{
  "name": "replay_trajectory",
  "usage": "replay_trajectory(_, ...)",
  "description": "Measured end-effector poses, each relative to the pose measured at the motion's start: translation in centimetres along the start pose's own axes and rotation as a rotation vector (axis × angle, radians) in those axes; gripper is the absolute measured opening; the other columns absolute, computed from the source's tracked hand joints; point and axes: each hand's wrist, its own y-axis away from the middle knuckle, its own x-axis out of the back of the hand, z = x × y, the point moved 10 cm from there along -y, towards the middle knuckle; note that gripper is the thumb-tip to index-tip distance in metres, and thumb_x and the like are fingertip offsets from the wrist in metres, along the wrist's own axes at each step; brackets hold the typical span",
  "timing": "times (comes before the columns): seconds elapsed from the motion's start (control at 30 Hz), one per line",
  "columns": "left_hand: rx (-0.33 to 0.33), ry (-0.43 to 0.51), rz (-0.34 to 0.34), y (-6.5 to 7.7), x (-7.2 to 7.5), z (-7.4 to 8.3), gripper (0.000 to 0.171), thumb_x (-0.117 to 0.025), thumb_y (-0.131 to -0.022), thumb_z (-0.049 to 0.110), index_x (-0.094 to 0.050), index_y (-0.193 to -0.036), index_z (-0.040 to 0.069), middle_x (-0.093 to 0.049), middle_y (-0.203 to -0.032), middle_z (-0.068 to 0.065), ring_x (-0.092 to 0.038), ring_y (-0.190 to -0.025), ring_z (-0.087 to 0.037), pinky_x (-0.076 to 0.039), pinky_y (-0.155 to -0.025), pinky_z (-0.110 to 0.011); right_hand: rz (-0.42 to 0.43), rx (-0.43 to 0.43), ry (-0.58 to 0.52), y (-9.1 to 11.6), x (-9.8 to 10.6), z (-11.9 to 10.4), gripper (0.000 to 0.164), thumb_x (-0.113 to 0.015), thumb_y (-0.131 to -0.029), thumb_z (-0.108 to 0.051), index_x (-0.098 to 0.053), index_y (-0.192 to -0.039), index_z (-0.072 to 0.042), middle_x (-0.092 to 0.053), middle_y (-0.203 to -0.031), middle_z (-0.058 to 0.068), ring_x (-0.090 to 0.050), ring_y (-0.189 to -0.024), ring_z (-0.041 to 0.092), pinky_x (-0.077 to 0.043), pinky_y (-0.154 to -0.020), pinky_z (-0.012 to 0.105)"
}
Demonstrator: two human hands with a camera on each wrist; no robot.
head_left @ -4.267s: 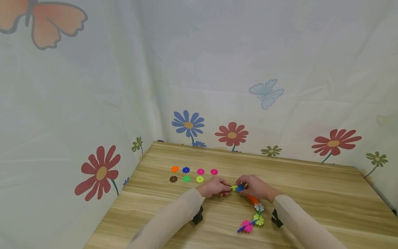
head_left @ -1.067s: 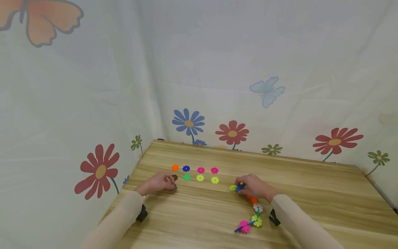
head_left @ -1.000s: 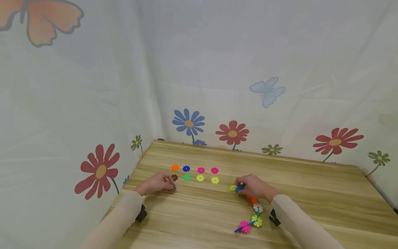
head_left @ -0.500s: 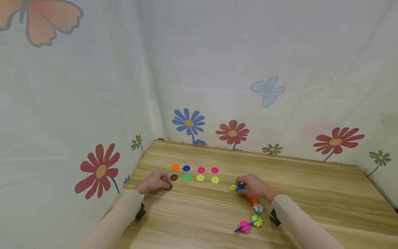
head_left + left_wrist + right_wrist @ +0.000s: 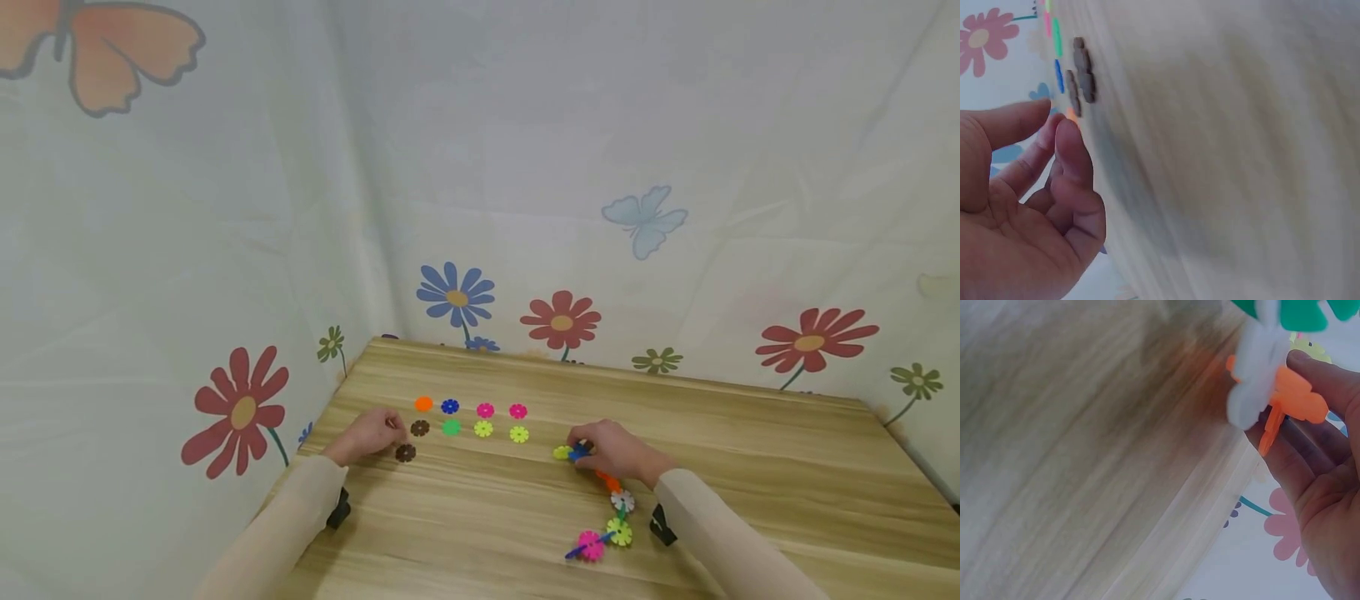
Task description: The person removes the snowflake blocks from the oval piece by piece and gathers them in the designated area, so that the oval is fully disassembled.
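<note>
A chain of slotted snowflake discs [image 5: 609,510] lies on the wooden table [image 5: 750,467], running from the right hand [image 5: 611,450] back along the right forearm toward the person; its far end, a blue disc [image 5: 577,454] joined to a yellow one [image 5: 561,452], sits in the curled fingers of that hand, which grips it. In the right wrist view an orange disc [image 5: 1291,400] and a white disc [image 5: 1254,375] of the chain stand just by the fingertips [image 5: 1316,369]. Well apart to the left, the left hand [image 5: 367,433] rests on the table with loosely bent fingers and holds nothing; a brown disc [image 5: 406,452] lies flat just beside its fingertips, not touching them. Beyond the left hand, between the two hands, two rows of loose discs [image 5: 468,419] lie flat. Printed fabric [image 5: 525,208] with flowers and butterflies hangs behind the table.
</note>
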Motion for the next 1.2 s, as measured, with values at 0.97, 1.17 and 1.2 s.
replay_trajectory(0.97, -0.136, 0.3, -0.259, -1.2, -14.8, 16.1, 0.015, -0.066, -0.085, 0.007, -0.058, -0.097, 0.001, -0.062, -0.078, -0.006, -0.061, -0.07, -0.021, -0.051, -0.062, -0.033, 0.012, 0.046, 0.005, 0.1, -0.2, -0.8, 0.017, -0.073, -0.084, -0.017, -0.064, -0.099, -0.015, -0.062, -0.091, -0.008, -0.055, -0.078, 0.011, -0.05, -0.073, 0.029)
replay_trajectory(1.17, -0.117, 0.335, -0.252, -2.0, -16.6, 16.4, 0.018, -0.067, -0.084, 0.004, -0.057, -0.098, 0.0, -0.062, -0.082, -0.005, -0.059, -0.073, -0.019, -0.049, -0.064, -0.031, -0.006, 0.036, -0.027, 0.0, -0.2, -0.7, 0.018, -0.073, -0.084, -0.016, -0.063, -0.098, -0.015, -0.063, -0.093, -0.008, -0.059, -0.084, 0.011, -0.051, -0.078, 0.032)
replay_trajectory(1.2, -0.123, 0.329, -0.247, -2.1, -16.7, 16.6, 0.017, -0.068, -0.083, 0.003, -0.058, -0.096, 0.0, -0.061, -0.082, -0.005, -0.058, -0.072, -0.018, -0.048, -0.064, -0.03, -0.008, 0.035, -0.032, -0.1, -0.2, -0.7, 0.018, -0.073, -0.084, -0.015, -0.062, -0.098, -0.015, -0.063, -0.094, -0.008, -0.059, -0.086, 0.011, -0.051, -0.079, 0.033)
